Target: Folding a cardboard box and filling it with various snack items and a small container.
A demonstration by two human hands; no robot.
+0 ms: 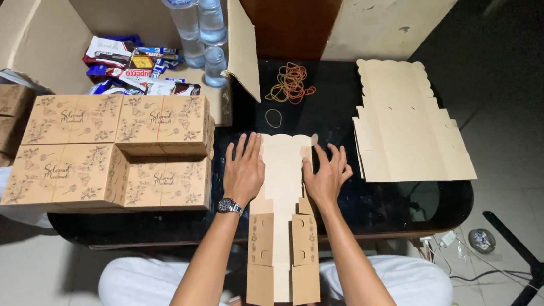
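- The step in hand looks like folding: both hands press a flat, die-cut cardboard box blank [281,193] down on the dark glossy bench [378,208], as if creasing its long side panels inward.
- The left hand [244,170] lies flat on the blank's left edge, fingers spread and straight, grip wide and holding nothing; a wristwatch [229,206] sits on that wrist.
- The right hand [324,176] rests on the blank's right edge, fingers somewhat bent over a small raised flap, pressing and not clasping.
- The blank lies straight ahead of the person, its scalloped end on the bench between the hands, its near end hanging past the bench edge over the lap.
- It is plain tan inside, with printed floral pattern showing on the folded-in side flaps, which have small round cut-outs.
- The next move, by my judgement, calls for even pressure along both creases so the sides stand square, and a firm hold so the overhanging end does not slip.
- Nearby: a stack of flat blanks [409,122] to the right, loose rubber bands [290,82] beyond, finished printed boxes [114,155] to the left, and an open carton [40,28] with snack packets and water bottles [198,25].
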